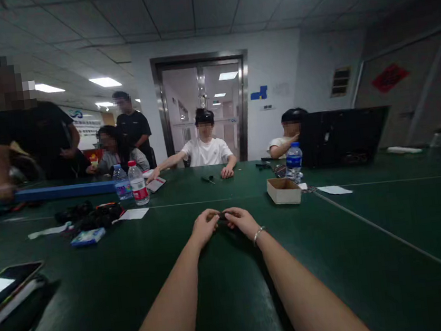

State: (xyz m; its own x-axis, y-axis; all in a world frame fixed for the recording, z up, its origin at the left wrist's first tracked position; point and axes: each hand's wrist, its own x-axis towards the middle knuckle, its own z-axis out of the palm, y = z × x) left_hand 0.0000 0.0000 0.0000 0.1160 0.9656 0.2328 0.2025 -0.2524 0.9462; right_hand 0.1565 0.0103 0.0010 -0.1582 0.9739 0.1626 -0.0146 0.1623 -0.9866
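left arm: stretched forward from the bottom edge, slanting inward over the green table
right arm: mirrors it from the other side, a silvery bracelet around the wrist
left hand: turned inward, fingers curled, thumb and fingertips pinched narrow on the small dark object
right hand: facing the left, bent at the wrist, fingers closed in the same narrow pinch on the object's other end
object's look: dark, little, mostly covered by fingertips; its exact shape and surface are too small to tell
object's place: between both hands, in front of the wearer, left of the open cardboard box; whether it touches the tabletop, cannot tell
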